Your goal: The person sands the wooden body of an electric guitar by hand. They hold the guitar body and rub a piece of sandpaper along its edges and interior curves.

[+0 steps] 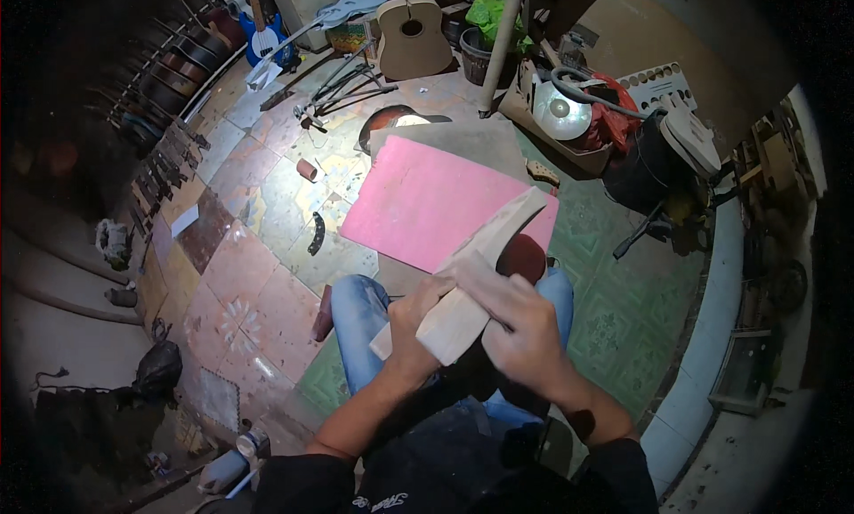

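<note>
A pale, unfinished wooden piece (454, 325), shaped like part of a guitar neck, lies slantwise over my lap. Its curved far end reaches above the pink board (414, 194). My left hand (416, 323) wraps round its left side near the wide end. From the right, my right hand (523, 327) lies across the middle, fingers bent over the wood and slightly blurred; whether anything sits under them is hidden. Just beyond that hand shows a dark red rounded thing (525, 258), whose kind I cannot make out.
A grey board (498, 145) lies beneath the pink one. On the tiles are a brown roll (307, 169) and a small dark curved piece (317, 233). An acoustic guitar body (414, 47) and a blue guitar (267, 47) stand behind. A cluttered box (556, 140) is at right.
</note>
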The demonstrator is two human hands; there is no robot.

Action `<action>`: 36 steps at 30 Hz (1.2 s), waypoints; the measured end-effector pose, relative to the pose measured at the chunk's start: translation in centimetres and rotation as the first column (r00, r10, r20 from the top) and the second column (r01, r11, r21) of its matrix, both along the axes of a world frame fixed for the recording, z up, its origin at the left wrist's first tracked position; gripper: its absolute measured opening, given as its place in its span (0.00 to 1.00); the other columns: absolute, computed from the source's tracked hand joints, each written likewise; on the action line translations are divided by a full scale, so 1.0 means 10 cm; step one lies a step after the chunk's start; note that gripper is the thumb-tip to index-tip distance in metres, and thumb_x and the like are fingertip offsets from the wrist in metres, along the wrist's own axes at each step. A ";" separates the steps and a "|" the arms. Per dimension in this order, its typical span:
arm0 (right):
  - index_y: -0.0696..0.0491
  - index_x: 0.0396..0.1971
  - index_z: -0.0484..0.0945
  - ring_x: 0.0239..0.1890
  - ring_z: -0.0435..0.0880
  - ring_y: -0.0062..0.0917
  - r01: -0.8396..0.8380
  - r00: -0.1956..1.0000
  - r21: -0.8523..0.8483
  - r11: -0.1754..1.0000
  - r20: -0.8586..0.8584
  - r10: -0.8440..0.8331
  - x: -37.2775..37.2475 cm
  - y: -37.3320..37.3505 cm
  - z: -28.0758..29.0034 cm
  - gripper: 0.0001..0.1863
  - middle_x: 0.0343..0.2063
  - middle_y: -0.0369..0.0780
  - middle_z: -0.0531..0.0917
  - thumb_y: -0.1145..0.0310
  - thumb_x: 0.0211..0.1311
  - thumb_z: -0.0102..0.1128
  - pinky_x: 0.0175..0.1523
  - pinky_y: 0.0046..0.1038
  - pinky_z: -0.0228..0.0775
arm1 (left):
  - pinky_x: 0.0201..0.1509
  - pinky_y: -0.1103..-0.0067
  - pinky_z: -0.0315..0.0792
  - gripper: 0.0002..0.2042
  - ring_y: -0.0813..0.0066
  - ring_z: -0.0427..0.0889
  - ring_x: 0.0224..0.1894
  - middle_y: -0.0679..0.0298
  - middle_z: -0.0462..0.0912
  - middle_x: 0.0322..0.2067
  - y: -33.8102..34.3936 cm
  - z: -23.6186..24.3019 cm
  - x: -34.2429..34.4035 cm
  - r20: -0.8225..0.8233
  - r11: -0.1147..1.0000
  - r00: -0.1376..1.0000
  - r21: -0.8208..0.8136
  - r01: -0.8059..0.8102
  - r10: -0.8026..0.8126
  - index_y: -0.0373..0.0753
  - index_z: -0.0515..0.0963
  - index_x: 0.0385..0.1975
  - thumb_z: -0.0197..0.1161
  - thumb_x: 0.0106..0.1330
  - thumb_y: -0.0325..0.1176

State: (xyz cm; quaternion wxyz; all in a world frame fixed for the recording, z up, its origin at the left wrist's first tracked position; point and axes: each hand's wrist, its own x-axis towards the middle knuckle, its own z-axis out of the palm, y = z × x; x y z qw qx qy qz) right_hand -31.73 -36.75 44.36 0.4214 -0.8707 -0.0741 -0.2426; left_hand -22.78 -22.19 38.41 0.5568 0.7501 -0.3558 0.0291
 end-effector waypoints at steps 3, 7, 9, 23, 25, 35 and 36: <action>0.58 0.54 0.83 0.27 0.73 0.39 0.008 0.997 -0.029 1.000 -0.080 -0.010 0.00 0.05 0.14 0.31 0.54 0.47 0.85 0.85 0.43 0.57 0.37 0.35 0.71 | 0.42 0.72 0.82 0.18 0.56 0.90 0.42 0.52 0.87 0.47 -0.09 -0.01 0.14 -0.093 0.999 0.996 0.040 0.002 0.002 0.34 0.78 0.45 0.73 0.57 0.32; 0.56 0.55 0.83 0.27 0.73 0.34 0.035 0.998 -0.200 0.979 -0.048 -0.045 0.04 0.05 0.32 0.31 0.56 0.44 0.84 0.85 0.45 0.58 0.35 0.31 0.71 | 0.37 0.67 0.80 0.18 0.52 0.89 0.37 0.53 0.86 0.39 -0.19 0.14 0.17 0.011 0.993 0.998 -0.105 -0.053 0.054 0.37 0.79 0.46 0.72 0.57 0.33; 0.54 0.55 0.84 0.26 0.73 0.31 0.060 0.996 -0.213 0.975 -0.053 -0.073 0.10 -0.01 0.40 0.31 0.57 0.42 0.84 0.84 0.45 0.59 0.34 0.30 0.70 | 0.39 0.67 0.80 0.17 0.50 0.88 0.38 0.54 0.86 0.39 -0.24 0.28 0.15 -0.230 1.000 0.973 0.005 0.010 -0.009 0.37 0.80 0.47 0.71 0.57 0.32; 0.50 0.58 0.82 0.30 0.70 0.31 0.066 0.991 -0.644 0.762 -0.046 -0.125 0.05 -0.02 0.61 0.31 0.60 0.35 0.82 0.78 0.48 0.61 0.37 0.33 0.66 | 0.38 0.68 0.80 0.18 0.53 0.88 0.36 0.56 0.84 0.35 -0.52 0.16 0.24 -0.070 0.998 0.997 -0.057 -0.032 0.028 0.39 0.82 0.47 0.71 0.58 0.35; 0.52 0.58 0.82 0.31 0.71 0.32 0.056 0.990 -0.649 0.758 -0.062 -0.126 0.01 -0.02 0.65 0.32 0.59 0.37 0.82 0.80 0.45 0.63 0.40 0.33 0.67 | 0.39 0.68 0.80 0.19 0.52 0.88 0.36 0.56 0.84 0.36 -0.47 0.22 0.29 -0.158 0.997 0.985 -0.009 0.070 -0.071 0.39 0.82 0.49 0.71 0.57 0.35; 0.50 0.57 0.83 0.32 0.72 0.28 0.062 0.990 -0.695 0.716 -0.049 -0.134 -0.09 -0.08 0.65 0.27 0.60 0.33 0.82 0.76 0.53 0.60 0.37 0.31 0.64 | 0.40 0.68 0.80 0.19 0.50 0.88 0.39 0.55 0.85 0.38 -0.55 0.14 0.28 -0.106 0.995 0.989 0.015 0.101 -0.099 0.40 0.81 0.51 0.69 0.59 0.34; 0.50 0.57 0.83 0.32 0.72 0.28 0.063 0.990 -0.696 0.715 -0.048 -0.134 -0.08 -0.09 0.64 0.27 0.60 0.33 0.82 0.76 0.53 0.60 0.37 0.31 0.64 | 0.40 0.68 0.80 0.19 0.50 0.88 0.39 0.54 0.85 0.38 -0.56 0.13 0.26 -0.077 0.999 0.996 0.029 0.042 -0.040 0.40 0.81 0.51 0.69 0.59 0.34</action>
